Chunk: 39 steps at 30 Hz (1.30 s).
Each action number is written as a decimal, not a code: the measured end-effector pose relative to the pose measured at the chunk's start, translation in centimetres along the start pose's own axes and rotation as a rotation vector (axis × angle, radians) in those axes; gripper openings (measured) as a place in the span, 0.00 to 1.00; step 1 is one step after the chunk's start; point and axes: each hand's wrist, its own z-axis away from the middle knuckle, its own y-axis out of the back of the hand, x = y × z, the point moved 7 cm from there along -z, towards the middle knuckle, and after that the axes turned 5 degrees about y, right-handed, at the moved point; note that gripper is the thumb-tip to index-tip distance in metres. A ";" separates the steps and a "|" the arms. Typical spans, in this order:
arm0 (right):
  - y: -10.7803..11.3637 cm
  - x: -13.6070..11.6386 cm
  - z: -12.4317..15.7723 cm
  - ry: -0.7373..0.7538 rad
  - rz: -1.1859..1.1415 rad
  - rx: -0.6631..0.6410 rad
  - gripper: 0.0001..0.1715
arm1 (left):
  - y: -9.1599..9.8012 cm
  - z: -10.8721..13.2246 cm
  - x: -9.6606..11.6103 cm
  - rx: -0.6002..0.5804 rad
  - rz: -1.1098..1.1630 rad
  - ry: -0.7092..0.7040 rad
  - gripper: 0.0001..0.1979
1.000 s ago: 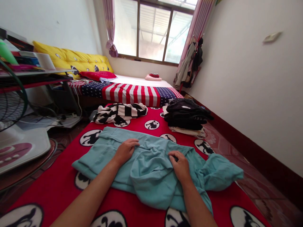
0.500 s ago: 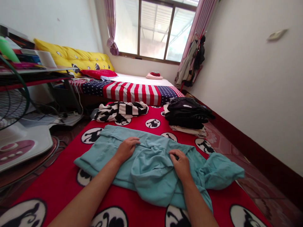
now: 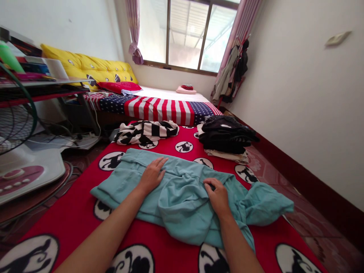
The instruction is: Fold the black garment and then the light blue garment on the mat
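A teal hoodie lies partly folded across the red blanket in front of me, its rounded hood part bunched in the middle. One sleeve sticks out crumpled to the right. My left hand rests on the flat left part of the cloth, fingers stretched out and thumb apart. Right of the hood part, my right hand has its thumb and fingers curled together on the fabric, pinching it; the fingertips are partly hidden.
A black-and-white garment lies crumpled at the blanket's far left. A stack of folded dark clothes stands far right. Left are a fan and a desk. Behind, a bed stands below the window.
My left hand has lifted its fingers slightly and spread its thumb away from them. The right hand keeps its place on the hoodie. The view has shifted a little.
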 end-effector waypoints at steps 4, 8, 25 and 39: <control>0.2 -0.1 0.0 0.011 0.035 0.018 0.11 | -1.6 0.3 -0.4 -0.121 -0.163 0.020 0.23; 0.3 -0.1 0.0 0.032 0.092 0.031 0.12 | -1.8 0.4 -0.4 -0.122 -0.158 0.026 0.23; 0.3 0.6 0.0 -0.029 -0.022 0.042 0.15 | 1.2 1.8 0.2 -0.203 0.449 0.158 0.21; 0.4 0.2 0.1 -0.039 -0.053 0.061 0.15 | 5.0 8.7 10.6 -0.382 0.336 -0.269 0.13</control>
